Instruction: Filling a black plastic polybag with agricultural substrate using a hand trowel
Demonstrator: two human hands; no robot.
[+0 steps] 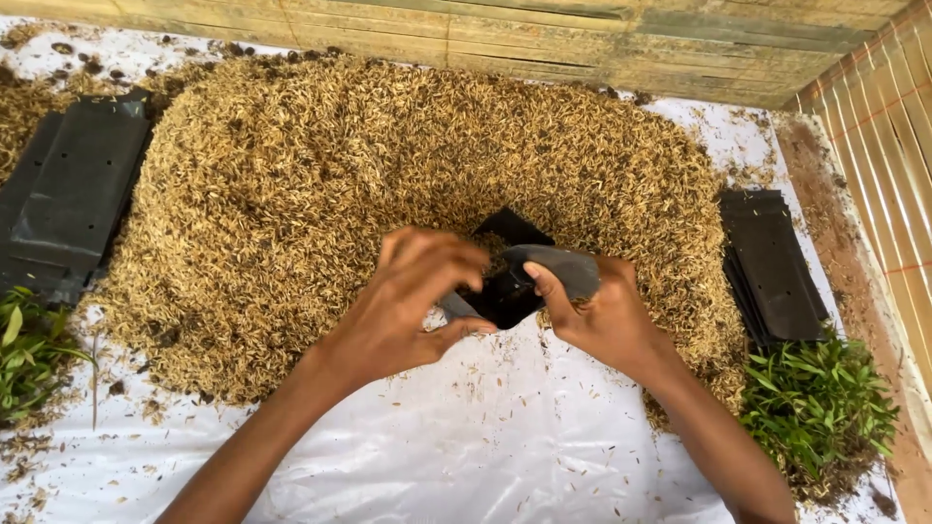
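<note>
This looks like a plant nursery's potting spot, set on the ground. A white plastic sheet [466, 456] is spread out and heaped with a big pile of rice husks [320, 175]. Stacks of flat black planting bags [73, 189] lie at both sides, with bunches of green seedlings [820, 403] beside them. A rough plank wall [544, 39] and a bamboo screen [888, 126] close it in.

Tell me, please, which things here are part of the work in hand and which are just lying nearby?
In hand:
- small black plastic bag, held open by left hand and right hand
- golden-brown heap of husks

Lying about:
- left stack of flat black bags
- right stack
- green seedling bundles
- white sheet
</note>
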